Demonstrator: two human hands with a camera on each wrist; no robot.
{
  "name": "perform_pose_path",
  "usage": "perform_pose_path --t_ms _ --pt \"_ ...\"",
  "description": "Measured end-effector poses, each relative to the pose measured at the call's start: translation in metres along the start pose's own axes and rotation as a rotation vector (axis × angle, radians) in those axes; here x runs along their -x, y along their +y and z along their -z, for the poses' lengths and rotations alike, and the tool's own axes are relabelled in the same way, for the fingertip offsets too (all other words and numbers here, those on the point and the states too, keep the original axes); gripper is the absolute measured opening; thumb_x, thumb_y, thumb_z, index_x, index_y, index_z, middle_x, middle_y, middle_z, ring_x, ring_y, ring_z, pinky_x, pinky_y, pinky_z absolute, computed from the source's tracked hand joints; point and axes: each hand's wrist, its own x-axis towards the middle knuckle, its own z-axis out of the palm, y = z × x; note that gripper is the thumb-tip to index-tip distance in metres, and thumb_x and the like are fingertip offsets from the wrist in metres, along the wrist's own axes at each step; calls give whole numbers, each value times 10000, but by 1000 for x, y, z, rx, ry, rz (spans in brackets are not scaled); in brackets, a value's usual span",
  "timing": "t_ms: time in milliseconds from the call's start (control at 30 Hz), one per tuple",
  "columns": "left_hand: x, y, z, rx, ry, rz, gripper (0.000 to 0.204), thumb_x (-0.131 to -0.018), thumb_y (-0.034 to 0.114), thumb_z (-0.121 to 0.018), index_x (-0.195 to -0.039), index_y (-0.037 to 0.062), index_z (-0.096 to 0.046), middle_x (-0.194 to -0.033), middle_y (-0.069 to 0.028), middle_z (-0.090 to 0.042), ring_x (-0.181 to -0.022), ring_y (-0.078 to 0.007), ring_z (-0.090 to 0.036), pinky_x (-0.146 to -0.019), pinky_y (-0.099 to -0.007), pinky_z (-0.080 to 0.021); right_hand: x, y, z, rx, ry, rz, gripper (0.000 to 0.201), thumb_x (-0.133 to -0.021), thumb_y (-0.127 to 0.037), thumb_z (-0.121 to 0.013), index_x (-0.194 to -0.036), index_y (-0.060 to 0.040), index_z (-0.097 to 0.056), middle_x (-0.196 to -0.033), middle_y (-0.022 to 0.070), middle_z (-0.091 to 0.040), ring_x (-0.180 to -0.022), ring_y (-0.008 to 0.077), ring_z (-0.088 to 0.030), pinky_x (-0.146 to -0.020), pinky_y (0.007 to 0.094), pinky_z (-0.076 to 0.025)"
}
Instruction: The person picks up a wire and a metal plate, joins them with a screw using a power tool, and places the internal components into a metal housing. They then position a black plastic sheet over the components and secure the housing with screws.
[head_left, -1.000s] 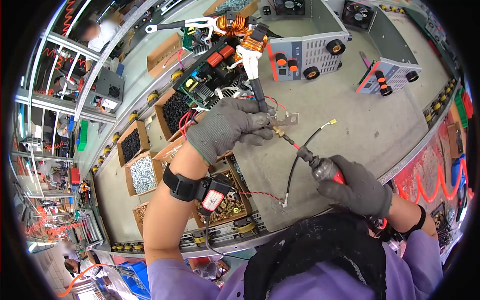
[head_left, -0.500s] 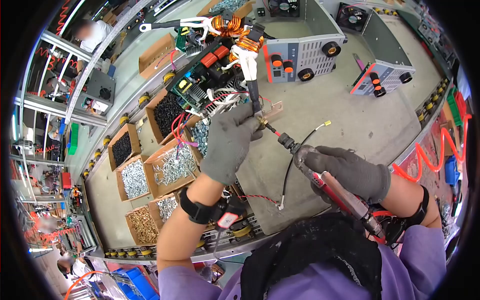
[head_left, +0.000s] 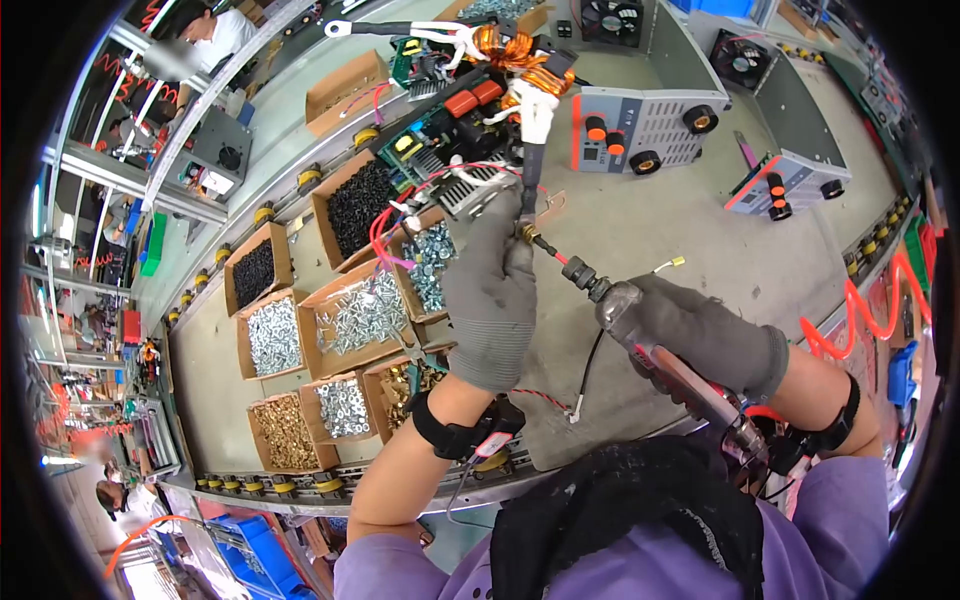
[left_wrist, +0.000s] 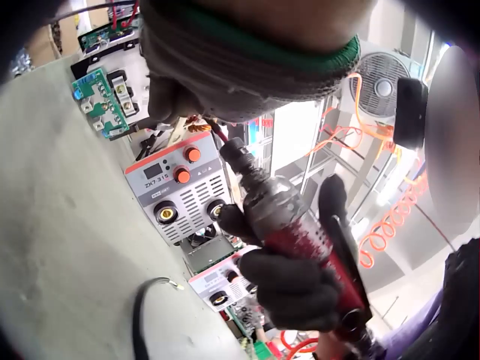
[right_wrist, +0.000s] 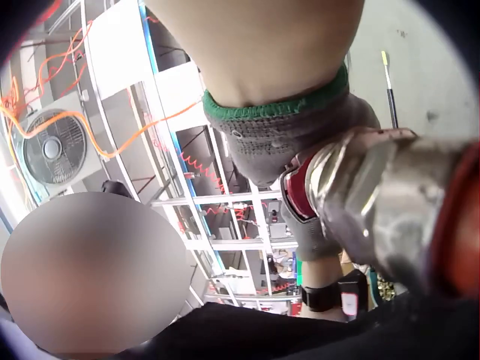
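In the head view my gloved left hand (head_left: pixel 492 300) holds the lower end of a thick black-sleeved cable (head_left: pixel 532 175), its fingertips close around a small brass fitting (head_left: pixel 527 232). The cable leads up to copper-wound coils (head_left: pixel 540 80) by a circuit board assembly (head_left: pixel 455 125). A flat metal strip (head_left: pixel 551 203) shows just beyond the fingers. My gloved right hand (head_left: pixel 700 330) grips a red and silver power screwdriver (head_left: pixel 625 305), whose bit meets the brass fitting. The left wrist view shows the fingers wrapped round the screwdriver body (left_wrist: pixel 292 225); the bit's tip is hidden behind the left glove.
Cardboard boxes of screws (head_left: pixel 360 320), black fasteners (head_left: pixel 355 210), nuts (head_left: pixel 343 407) and brass parts (head_left: pixel 290 432) stand at the left. Two grey machine housings (head_left: pixel 650 130) (head_left: pixel 790 185) are at the back right. A thin black lead (head_left: pixel 592 365) lies on the mat.
The screwdriver's bit has come up to the brass fitting, and the right hand has shifted along its body. My left hand has turned more upright beside the cable end. The head view has shifted slightly.
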Motion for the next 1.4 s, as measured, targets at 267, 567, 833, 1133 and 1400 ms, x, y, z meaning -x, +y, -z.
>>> perform_pose_path --t_ms 267,567,833,1133,1400 --pt "-4 -14 1 192 -70 62 527 -824 -148 -432 -1333 -9 -435 -1232 -146 -568 -1022 -190 -612 -887 -307 -501 -24 21 -21 155 125 177 727 -688 -216 -834 -1271 -29 -442 -985 76 -586 -821 155 -601 -741 314 -510" --pt "-3 -12 14 638 -238 570 499 -867 -56 -504 -1348 1 -387 -1176 -145 -571 -997 -188 -613 -868 -310 -521 -25 19 -25 198 186 196 798 -646 -182 -851 -1294 -14 -415 -1008 79 -570 -873 147 -547 -758 322 -491" --pt "78 -44 160 -665 -240 466 206 -873 247 -623 -921 59 -693 -820 -132 -687 -766 -236 -674 -696 -345 -521 -26 21 -33 52 231 184 724 -606 -19 -710 -1280 -30 -445 -936 1 -482 -787 90 -471 -686 265 -430" --pt "120 -115 208 -907 -312 894 212 -842 202 -615 -1034 143 -680 -1084 -109 -668 -992 -325 -638 -827 -427 -511 -28 23 -29 48 225 184 725 -594 -40 -705 -1272 -28 -451 -921 -1 -472 -772 96 -469 -681 262 -428" --pt "112 -106 202 -1003 -351 884 173 -837 195 -602 -981 134 -676 -1028 -135 -672 -969 -347 -639 -804 -440 -511 -27 21 -29 21 212 169 735 -608 -42 -732 -1285 -31 -448 -946 0 -487 -796 98 -473 -701 266 -428"
